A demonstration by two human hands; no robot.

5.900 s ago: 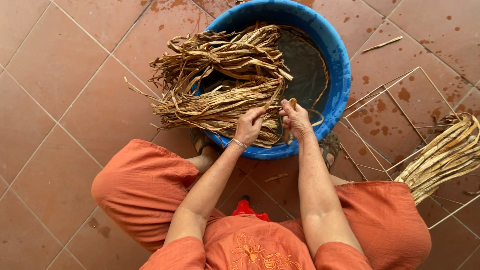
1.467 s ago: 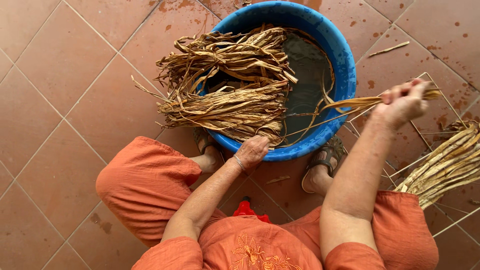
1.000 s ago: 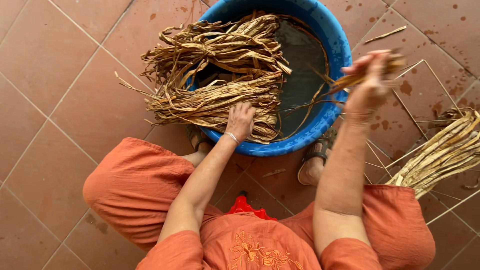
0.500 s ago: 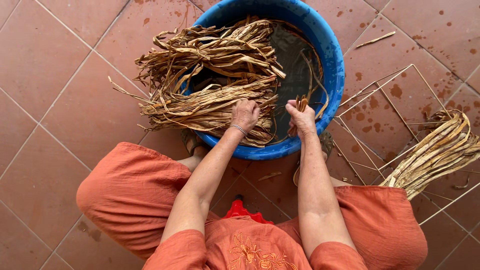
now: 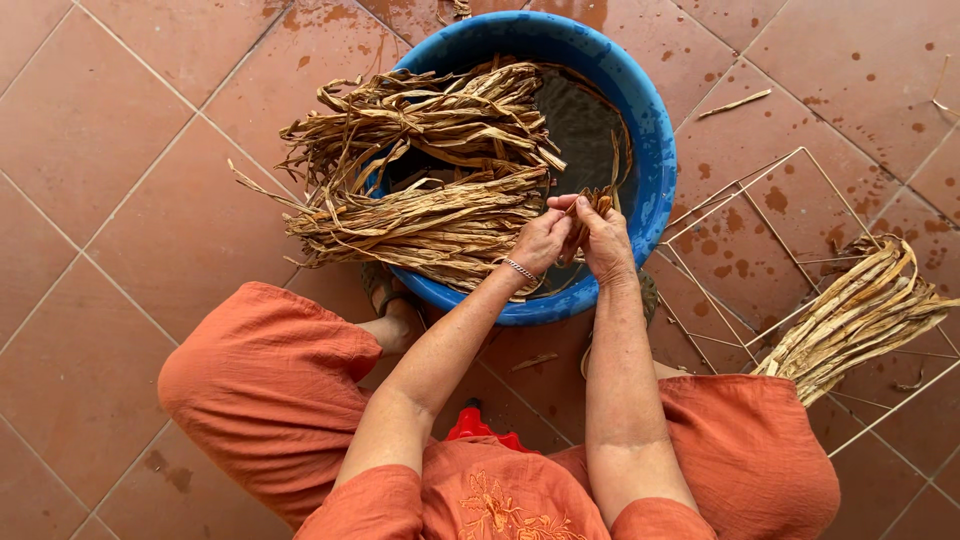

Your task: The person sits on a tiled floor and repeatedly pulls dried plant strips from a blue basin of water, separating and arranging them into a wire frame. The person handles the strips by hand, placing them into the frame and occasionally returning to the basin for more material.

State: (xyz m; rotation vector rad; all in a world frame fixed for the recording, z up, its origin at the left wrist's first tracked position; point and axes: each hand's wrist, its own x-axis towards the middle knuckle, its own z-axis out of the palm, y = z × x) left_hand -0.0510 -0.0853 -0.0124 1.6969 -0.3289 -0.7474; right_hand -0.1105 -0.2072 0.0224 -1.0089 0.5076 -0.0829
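Note:
A blue plastic tub [image 5: 655, 130] holds dark water and a large bundle of dried brown plant strips [image 5: 430, 190] that hangs over its left rim. My left hand [image 5: 538, 243] and my right hand [image 5: 604, 240] meet over the tub's near side. Both pinch the same wet brown strip [image 5: 592, 203] between their fingers. A thin bracelet circles my left wrist.
A thin metal wire frame [image 5: 780, 260] lies on the terracotta tile floor to the right, with a second pile of strips [image 5: 860, 320] on it. My orange-clad knees flank a red object [image 5: 478, 425] on the floor. A loose strip [image 5: 735, 103] lies beyond the tub.
My right hand, stretched out toward the wire frame with a strip, has come back over the tub. Both hands now grip one strip together.

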